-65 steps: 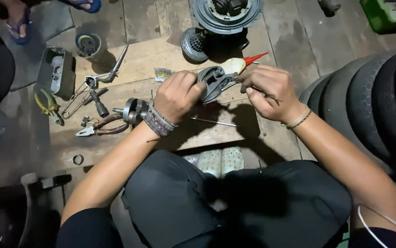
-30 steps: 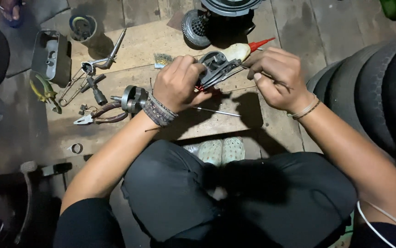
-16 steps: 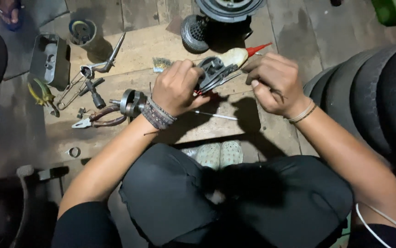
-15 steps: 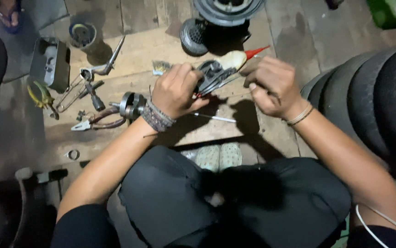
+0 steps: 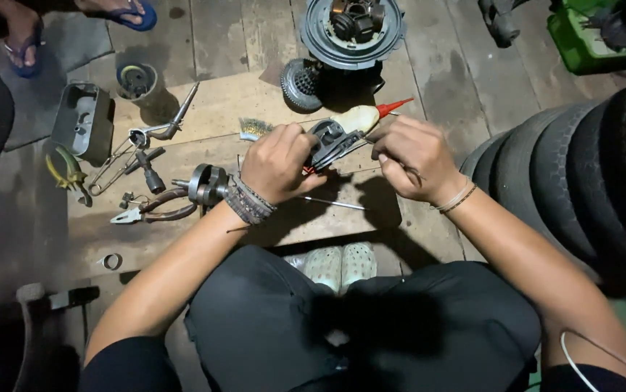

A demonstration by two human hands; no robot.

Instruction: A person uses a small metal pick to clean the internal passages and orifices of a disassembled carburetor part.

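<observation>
Head view looks straight down on two hands meeting over a wooden board on the floor. Fingers of the left hand [image 5: 278,161] are curled shut around a small dark metal part [image 5: 331,139], holding it just above the board [image 5: 204,116], seemingly to steady it for the other hand. Fingers of the right hand [image 5: 413,156] are pinched closed against the right end of the same part; what they pinch is too small to tell. Just behind the part lies a cream squeeze bottle [image 5: 360,116] with a red spout, close enough to grab. Beneath the part, a thin metal rod [image 5: 331,204] rests on the board. Left of the part, past the beaded wristbands, sit a round metal piece [image 5: 206,184], pliers [image 5: 150,210] and a wire brush [image 5: 255,128]. Further behind the part stand a toothed gear [image 5: 300,83] and a round engine housing [image 5: 353,29]. Stacked tyres [image 5: 581,174] rise to the right of the part.
</observation>
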